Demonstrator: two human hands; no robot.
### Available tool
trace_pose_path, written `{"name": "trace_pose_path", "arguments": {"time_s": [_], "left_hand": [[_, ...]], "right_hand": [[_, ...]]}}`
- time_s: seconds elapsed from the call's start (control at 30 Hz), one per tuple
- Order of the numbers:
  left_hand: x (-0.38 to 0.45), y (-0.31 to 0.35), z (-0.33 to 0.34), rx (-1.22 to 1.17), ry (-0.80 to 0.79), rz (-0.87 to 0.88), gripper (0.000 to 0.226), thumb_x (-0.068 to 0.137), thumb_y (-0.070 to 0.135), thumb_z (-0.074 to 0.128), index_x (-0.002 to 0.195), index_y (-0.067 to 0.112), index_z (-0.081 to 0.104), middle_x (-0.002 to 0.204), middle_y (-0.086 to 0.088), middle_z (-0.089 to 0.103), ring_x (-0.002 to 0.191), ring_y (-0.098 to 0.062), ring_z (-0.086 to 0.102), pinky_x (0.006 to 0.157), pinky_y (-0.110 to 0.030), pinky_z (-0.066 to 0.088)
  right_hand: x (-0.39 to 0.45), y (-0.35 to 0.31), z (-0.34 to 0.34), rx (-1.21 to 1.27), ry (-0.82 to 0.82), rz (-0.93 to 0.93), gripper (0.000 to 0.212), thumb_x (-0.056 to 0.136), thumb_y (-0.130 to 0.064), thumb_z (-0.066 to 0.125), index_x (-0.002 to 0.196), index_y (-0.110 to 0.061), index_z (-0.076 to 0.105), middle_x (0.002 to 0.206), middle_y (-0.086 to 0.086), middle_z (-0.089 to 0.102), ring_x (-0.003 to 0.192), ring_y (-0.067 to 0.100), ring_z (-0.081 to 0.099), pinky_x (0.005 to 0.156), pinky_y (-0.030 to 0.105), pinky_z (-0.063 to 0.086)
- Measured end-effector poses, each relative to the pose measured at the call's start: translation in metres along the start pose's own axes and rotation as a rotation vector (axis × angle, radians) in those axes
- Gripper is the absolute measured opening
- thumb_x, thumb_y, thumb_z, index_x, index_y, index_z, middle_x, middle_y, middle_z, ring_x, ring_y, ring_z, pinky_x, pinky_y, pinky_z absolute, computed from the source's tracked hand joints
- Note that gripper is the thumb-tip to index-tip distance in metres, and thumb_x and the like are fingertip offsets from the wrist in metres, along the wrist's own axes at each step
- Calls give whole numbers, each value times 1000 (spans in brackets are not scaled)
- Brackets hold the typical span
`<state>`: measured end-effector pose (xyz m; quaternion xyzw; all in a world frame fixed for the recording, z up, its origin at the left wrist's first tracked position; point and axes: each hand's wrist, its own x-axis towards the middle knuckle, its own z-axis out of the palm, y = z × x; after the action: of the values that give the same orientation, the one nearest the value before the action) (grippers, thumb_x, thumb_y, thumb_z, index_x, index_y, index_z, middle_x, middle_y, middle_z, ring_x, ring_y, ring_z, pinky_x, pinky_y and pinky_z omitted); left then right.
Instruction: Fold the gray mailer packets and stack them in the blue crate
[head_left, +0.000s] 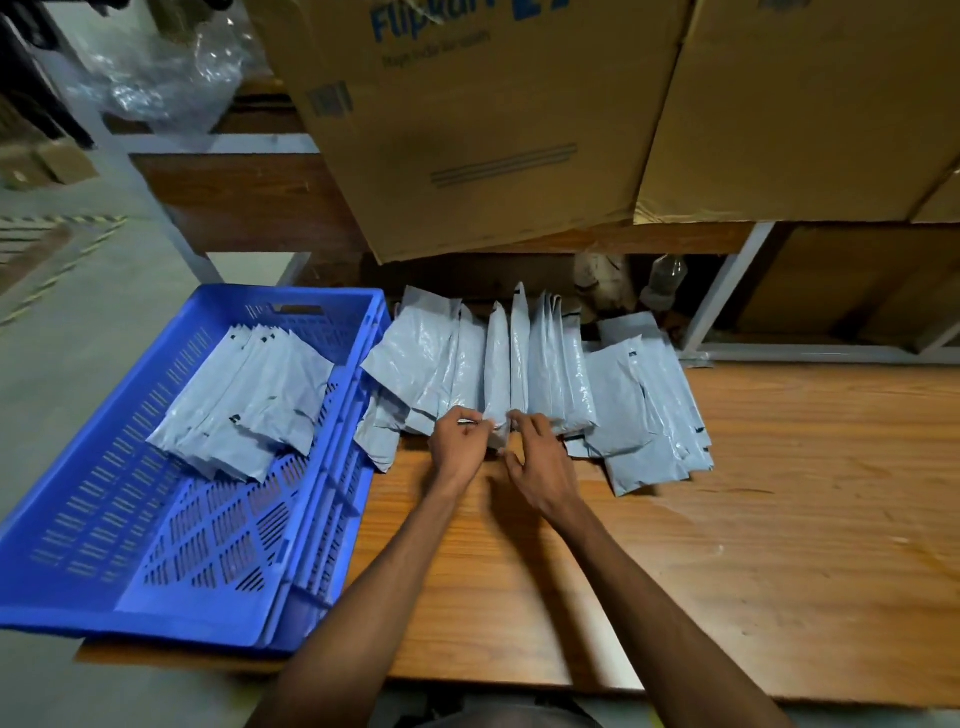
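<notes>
Head view: both hands work a fanned row of glossy gray mailer packets (483, 364) on a wood-grain desk (779, 519). The left hand (457, 441) pinches a packet's near edge; the right hand (540, 462) curls its fingers on the neighbouring one. At 9 o'clock, a slotted blue crate (156, 519) holds folded packets (244, 395). Cardboard boxes (519, 104) loom at 12 o'clock, cut off by the frame.

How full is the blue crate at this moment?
Partly full. One slanted stack of gray packets lies in the far part of the blue crate; the near part of its slotted floor is bare.
</notes>
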<state>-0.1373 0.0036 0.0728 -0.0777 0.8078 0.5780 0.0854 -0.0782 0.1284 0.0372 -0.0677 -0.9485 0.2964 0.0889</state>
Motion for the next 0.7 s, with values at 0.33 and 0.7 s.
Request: {"name": "trace_pose_path", "arguments": {"time_s": [0.33, 0.7], "left_hand": [[-41, -27, -38, -185, -247, 97, 8, 98, 17, 70, 102, 15, 76, 98, 7, 77, 95, 3, 67, 87, -17, 51], [-71, -57, -40, 183, -174, 748, 27, 92, 18, 63, 118, 14, 68, 119, -3, 62, 117, -20, 51, 105, -25, 38]], "right_hand": [[-53, -26, 14, 505, 331, 154, 30, 95, -17, 68, 122, -26, 59, 115, -17, 67, 103, 4, 64, 79, 25, 50], [-142, -1, -20, 1020, 584, 523, 21, 89, -4, 54, 105, -12, 66, 93, -2, 66, 87, 13, 56, 69, 29, 44]]}}
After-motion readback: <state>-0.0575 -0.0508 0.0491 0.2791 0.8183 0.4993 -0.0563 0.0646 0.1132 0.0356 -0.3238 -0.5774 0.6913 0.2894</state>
